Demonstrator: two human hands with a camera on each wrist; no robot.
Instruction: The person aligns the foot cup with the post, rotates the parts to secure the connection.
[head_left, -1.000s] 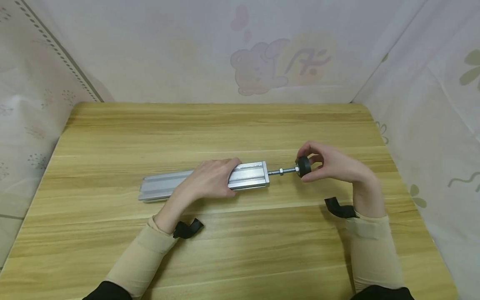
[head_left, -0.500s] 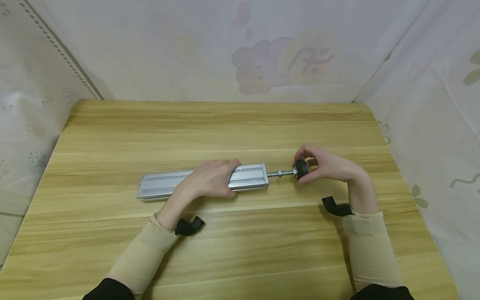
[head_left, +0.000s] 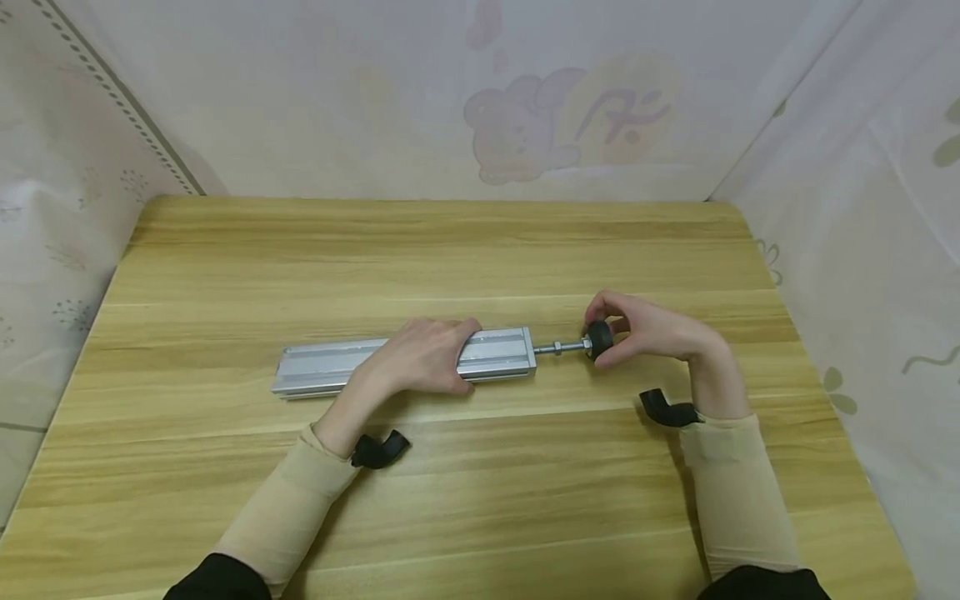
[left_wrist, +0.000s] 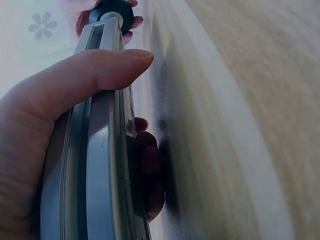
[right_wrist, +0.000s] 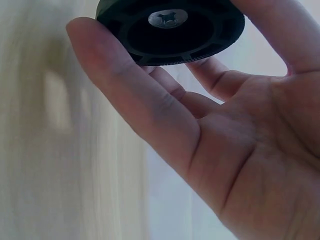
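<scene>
A silver aluminium profile lies lengthwise across the wooden table. My left hand grips it over the top, with thumb and fingers on opposite sides; the left wrist view shows the thumb across the grooved metal. From the profile's right end juts a threaded rod with a nut on it. The rod ends in a round black levelling foot. My right hand pinches this foot by its rim between thumb and fingers. Seen from the right wrist, the foot's ribbed underside has a metal centre.
The wooden table runs back to a pale printed cloth, with more cloth hanging on the left and right. A black curved strap piece sticks out at the left wrist, and another at the right wrist.
My right hand and the levelling foot have shifted slightly left and down, a little closer to the profile's end. My left hand keeps its grip in nearly the same place.
</scene>
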